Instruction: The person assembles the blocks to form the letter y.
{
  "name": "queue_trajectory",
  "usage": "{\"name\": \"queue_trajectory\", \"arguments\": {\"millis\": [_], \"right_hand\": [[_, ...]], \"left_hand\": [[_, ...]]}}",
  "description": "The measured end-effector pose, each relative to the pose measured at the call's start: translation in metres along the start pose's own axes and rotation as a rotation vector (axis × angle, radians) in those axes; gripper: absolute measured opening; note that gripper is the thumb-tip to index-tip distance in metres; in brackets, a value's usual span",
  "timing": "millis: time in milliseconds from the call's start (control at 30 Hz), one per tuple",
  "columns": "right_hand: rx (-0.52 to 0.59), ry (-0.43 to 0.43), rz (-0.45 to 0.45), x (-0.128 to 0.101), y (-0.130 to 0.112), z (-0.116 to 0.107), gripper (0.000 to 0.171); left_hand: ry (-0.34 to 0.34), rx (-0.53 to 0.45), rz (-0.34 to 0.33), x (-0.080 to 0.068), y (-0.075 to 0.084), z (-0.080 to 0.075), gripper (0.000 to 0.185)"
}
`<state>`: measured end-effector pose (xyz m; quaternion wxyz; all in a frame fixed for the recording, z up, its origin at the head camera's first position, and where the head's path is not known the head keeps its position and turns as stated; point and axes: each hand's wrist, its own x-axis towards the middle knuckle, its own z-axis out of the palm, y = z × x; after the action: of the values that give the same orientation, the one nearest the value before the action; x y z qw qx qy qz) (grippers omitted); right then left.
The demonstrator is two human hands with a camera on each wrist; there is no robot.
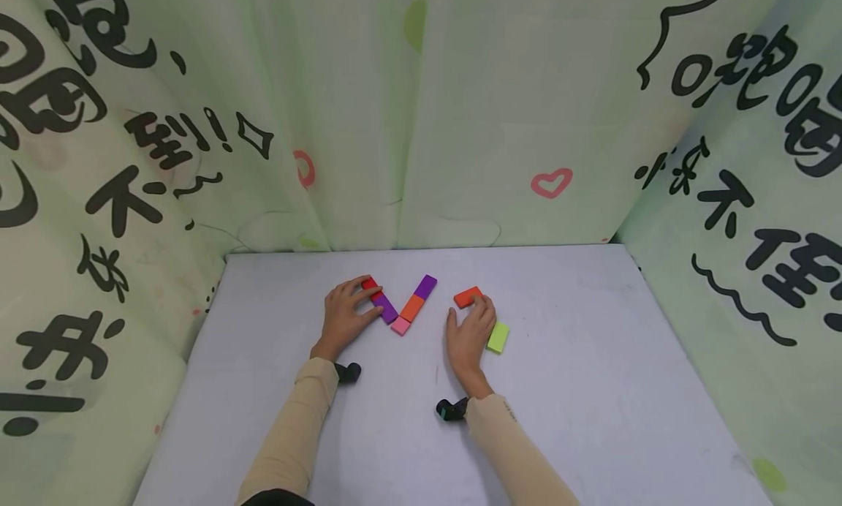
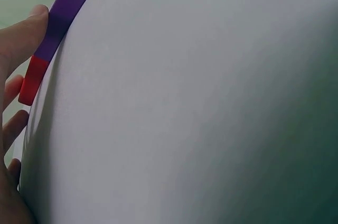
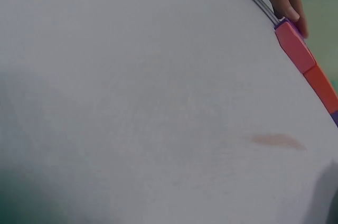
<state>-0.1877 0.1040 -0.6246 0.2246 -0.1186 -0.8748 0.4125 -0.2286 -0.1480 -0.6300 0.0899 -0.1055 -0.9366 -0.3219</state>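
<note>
Small coloured blocks form a V on the white table. Its left leg has a red block [image 1: 369, 282] at the top and a purple block [image 1: 385, 309] below. My left hand [image 1: 345, 316] holds this leg, thumb against the purple block and fingers about the red one. At the tip sits a pink block [image 1: 400, 327]; an orange block [image 1: 412, 308] and a second purple block [image 1: 426, 287] make the right leg. My right hand [image 1: 468, 339] has its fingertips at a loose red-orange block [image 1: 466, 297], thumb apart from it. Beside that hand lies a yellow-green block [image 1: 498, 338].
The white table [image 1: 579, 389] ends at a far edge against a printed, pale green curtain [image 1: 473, 126], which also hangs along both sides. A dark wrist camera [image 1: 451, 409] sits on the right wrist, another [image 1: 349, 373] on the left.
</note>
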Motion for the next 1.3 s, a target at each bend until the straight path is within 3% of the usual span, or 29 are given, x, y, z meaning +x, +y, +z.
{"name": "queue_trajectory", "arguments": {"millis": [233, 867, 1300], "right_hand": [[0.002, -0.009, 0.012, 0.008, 0.004, 0.001, 0.054], [-0.098, 0.016, 0.003, 0.015, 0.004, 0.004, 0.038], [-0.099, -0.036, 0.024, 0.014, 0.004, 0.0, 0.039]], "left_hand": [[-0.004, 0.005, 0.0, 0.001, -0.002, 0.001, 0.044], [-0.01, 0.023, 0.004, 0.001, -0.005, 0.002, 0.046], [-0.011, 0.028, 0.005, 0.002, -0.003, 0.001, 0.046]]}}
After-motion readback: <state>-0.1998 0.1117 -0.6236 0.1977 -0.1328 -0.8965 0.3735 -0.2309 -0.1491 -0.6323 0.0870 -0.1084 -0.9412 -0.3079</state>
